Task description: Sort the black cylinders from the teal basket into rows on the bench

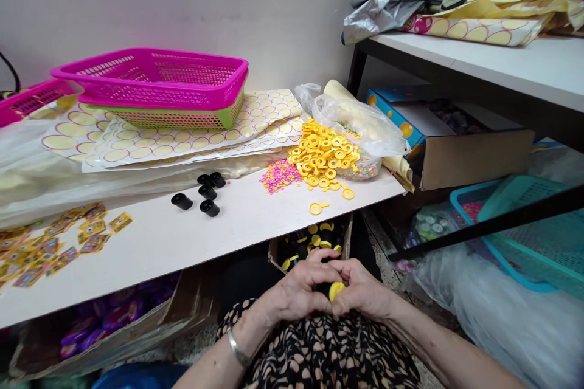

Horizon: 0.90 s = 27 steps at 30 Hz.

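Note:
My left hand [298,289] and my right hand [362,292] meet above my lap, fingers closed around one small black container. Its round yellow cap [336,292] shows between my thumbs; the fingers hide most of the black body. Just beyond my hands, a cardboard box [349,238] holds several black containers with yellow caps. On the table edge above it lies one yellow ring-shaped cap [316,208] with a tab. Behind that are a heap of yellow caps [323,149] and a pile of pink and yellow beads [279,176].
Several black containers [209,208] and small printed packets [92,228] lie on the white table [150,237]. Stacked pink and green baskets [159,97] rest on sticker sheets [269,110]. A black table bar [493,223] crosses at right, near a turquoise basket [538,237].

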Motion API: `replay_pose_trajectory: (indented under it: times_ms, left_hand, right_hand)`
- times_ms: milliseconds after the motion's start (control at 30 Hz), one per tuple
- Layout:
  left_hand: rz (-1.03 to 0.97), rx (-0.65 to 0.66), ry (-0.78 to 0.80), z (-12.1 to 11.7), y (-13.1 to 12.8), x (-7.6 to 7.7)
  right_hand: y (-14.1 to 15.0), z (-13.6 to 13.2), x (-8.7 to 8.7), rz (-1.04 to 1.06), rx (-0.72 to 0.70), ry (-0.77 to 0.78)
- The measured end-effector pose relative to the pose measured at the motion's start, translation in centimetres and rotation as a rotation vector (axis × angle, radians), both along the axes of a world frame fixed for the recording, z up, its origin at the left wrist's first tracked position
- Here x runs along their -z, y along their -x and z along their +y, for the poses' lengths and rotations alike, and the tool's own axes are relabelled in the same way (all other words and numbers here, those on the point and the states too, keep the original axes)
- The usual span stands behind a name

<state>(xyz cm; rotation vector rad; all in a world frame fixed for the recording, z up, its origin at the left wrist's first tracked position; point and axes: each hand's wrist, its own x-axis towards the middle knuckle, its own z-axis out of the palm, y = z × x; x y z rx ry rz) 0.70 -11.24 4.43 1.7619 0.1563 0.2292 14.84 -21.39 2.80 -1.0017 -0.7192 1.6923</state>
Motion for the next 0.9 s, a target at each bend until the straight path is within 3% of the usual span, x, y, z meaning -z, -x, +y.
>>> replay_pose_trajectory:
  times_ms: [133,333,467,700,900]
  left_hand:
    - [-0.008,-0.068,0.161,0.7,0.2,1.1]
    - [0.023,-0.101,0.215,0.7,0.6,1.3]
    - [-0.002,-0.101,0.206,0.8,0.6,1.7]
    - [-0.039,-0.054,0.069,1.1,0.5,1.6]
    - [0.009,-0.060,0.102,1.6,1.0,2.0]
  right_hand:
    - [0.2,0.5,0.7,0.145,0.019,0.042]
    - [0.1,0.7,0.8,0.224,-0.047,0.068]
    - [0.2,0.9,0.8,0.182,-0.049,0.120]
    - [0.9,1.6,0.9,0.033,0.066,0.153]
    - [1.0,1.7,0.8,0.120,-0.030,0.119]
